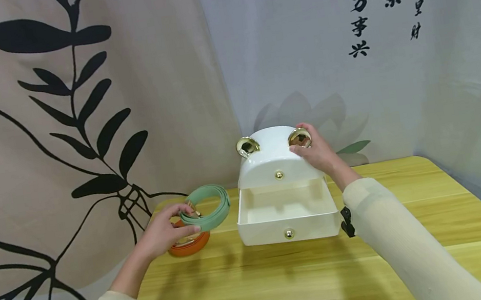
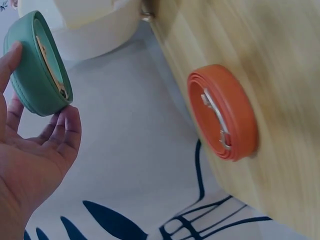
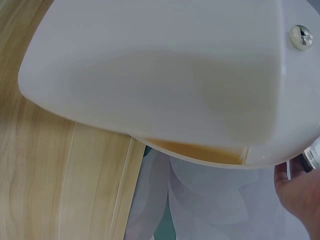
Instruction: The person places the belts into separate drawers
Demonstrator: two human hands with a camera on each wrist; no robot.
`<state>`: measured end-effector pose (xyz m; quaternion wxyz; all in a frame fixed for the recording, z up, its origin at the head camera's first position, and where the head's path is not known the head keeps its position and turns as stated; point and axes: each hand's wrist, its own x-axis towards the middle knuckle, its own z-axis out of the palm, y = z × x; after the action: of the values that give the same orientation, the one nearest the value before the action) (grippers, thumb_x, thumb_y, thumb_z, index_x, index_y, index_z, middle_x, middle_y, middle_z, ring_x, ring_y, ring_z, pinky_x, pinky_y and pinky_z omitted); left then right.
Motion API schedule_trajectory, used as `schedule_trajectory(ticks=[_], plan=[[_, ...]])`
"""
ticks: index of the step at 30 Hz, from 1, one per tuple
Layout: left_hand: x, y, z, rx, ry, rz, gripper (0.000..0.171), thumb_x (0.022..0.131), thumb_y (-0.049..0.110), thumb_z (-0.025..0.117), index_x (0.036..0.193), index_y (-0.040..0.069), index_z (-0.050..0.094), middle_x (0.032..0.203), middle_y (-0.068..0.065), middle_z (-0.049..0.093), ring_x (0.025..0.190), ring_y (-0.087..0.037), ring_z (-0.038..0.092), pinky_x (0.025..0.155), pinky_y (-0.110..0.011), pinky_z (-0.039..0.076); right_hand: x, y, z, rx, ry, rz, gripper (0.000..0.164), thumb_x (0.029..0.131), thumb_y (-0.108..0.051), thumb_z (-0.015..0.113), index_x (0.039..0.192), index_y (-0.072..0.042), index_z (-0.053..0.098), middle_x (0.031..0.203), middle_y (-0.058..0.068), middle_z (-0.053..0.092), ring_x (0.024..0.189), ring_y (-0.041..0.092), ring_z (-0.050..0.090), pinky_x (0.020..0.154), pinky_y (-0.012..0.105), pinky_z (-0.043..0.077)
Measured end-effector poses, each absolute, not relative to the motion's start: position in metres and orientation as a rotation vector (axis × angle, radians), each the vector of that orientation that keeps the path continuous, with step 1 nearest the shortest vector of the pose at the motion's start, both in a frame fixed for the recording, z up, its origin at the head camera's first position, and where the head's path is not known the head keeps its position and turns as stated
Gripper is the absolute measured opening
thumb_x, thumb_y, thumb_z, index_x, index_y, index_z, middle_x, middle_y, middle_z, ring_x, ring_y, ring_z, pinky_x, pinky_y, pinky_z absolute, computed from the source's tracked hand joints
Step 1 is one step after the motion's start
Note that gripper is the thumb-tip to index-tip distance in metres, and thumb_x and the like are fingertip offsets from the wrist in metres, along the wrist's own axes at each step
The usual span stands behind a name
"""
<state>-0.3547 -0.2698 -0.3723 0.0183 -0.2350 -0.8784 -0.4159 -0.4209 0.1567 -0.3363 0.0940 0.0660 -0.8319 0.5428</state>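
Note:
My left hand (image 1: 166, 232) pinches a coiled green belt (image 1: 219, 216) between thumb and fingers, lifted above the table. In the left wrist view the green belt (image 2: 37, 65) stands on edge in the fingers, its gold buckle inside the coil. Below it on the table lies a coiled orange belt (image 2: 232, 115) with a silver buckle. A white storage box (image 1: 276, 157) has two gold-rimmed round knobs on top and its lower drawer (image 1: 264, 233) pulled out. Nothing shows inside that drawer. My right hand (image 1: 321, 154) grips the box's right gold knob (image 1: 298, 138).
The box and belts are on a wooden table (image 1: 262, 292) with its back edge near a printed cloth backdrop (image 1: 173, 77). A smaller upper drawer with a gold knob (image 1: 279, 175) sits above the pulled-out one.

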Motion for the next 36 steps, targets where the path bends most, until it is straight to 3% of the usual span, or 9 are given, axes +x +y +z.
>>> schedule_trajectory(ticks=[5, 9, 18, 36], plan=[[-0.357, -0.260, -0.364, -0.744, -2.741, -1.211, 0.034, 0.084, 0.033, 0.081, 0.107, 0.016, 0.063, 0.120, -0.008, 0.056, 0.102, -0.024, 0.055, 0.084, -0.038, 0.053, -0.421, 0.157, -0.336, 0.187, -2.475, 1.607, 0.069, 0.099, -0.030, 0.062, 0.155, -0.031, 0.021, 0.141, 0.023, 0.042, 0.124, 0.042, 0.045, 0.101, 0.060, 0.038], [-0.349, -0.249, -0.357, -0.747, -2.742, -1.163, 0.034, 0.083, 0.035, 0.081, 0.108, 0.019, 0.063, 0.119, -0.005, 0.057, 0.109, -0.025, 0.051, 0.087, -0.041, 0.050, -0.417, 0.159, -0.336, 0.211, -2.472, 1.611, 0.069, 0.099, -0.029, 0.061, 0.155, -0.029, 0.021, 0.139, 0.023, 0.042, 0.121, 0.042, 0.046, 0.099, 0.059, 0.039], [-0.329, -0.220, -0.346, -0.720, -2.753, -1.205, 0.034, 0.082, 0.029, 0.083, 0.108, 0.018, 0.064, 0.123, -0.007, 0.054, 0.104, -0.026, 0.051, 0.080, -0.037, 0.052, -0.407, 0.165, -0.335, 0.233, -2.487, 1.608, 0.066, 0.100, -0.029, 0.061, 0.154, -0.029, 0.023, 0.129, 0.022, 0.046, 0.113, 0.039, 0.048, 0.092, 0.054, 0.042], [-0.325, -0.178, -0.341, -0.805, -2.745, -1.274, 0.035, 0.081, 0.027, 0.084, 0.108, 0.016, 0.066, 0.122, -0.007, 0.054, 0.107, -0.027, 0.050, 0.085, -0.038, 0.050, -0.402, 0.167, -0.334, 0.249, -2.492, 1.607, 0.067, 0.100, -0.030, 0.061, 0.154, -0.029, 0.022, 0.140, 0.024, 0.041, 0.121, 0.042, 0.045, 0.098, 0.059, 0.039]])
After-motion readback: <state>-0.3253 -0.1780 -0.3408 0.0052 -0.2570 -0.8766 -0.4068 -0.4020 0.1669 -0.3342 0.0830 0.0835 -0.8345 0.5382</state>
